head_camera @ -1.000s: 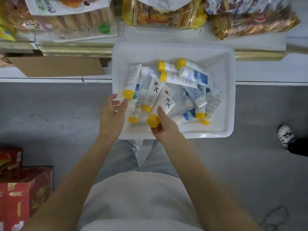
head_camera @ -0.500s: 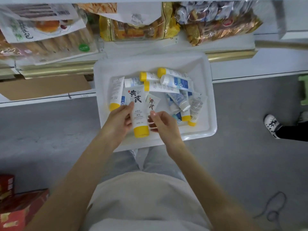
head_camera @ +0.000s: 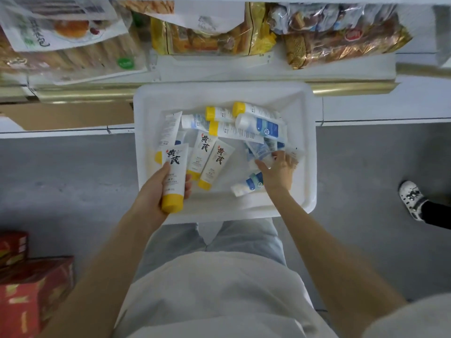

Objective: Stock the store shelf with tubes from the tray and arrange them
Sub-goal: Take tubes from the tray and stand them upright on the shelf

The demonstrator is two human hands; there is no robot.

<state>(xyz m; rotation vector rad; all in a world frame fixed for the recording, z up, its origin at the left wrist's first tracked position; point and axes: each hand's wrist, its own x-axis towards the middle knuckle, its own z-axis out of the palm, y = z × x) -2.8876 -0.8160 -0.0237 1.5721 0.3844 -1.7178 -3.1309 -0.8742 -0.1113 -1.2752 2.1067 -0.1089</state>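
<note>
Tube [head_camera: 174, 164] wrapped in my left hand [head_camera: 156, 191], cap toward me; right hand [head_camera: 278, 170] at blue-label tubes [head_camera: 258, 152] just ahead, grip I can't tell.

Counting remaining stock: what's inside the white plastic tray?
The white plastic tray holds a pile of yellow-capped tubes and blue-and-white tubes. The right hand reaches among them, covering some; lower tubes are buried, so no exact count.
</note>
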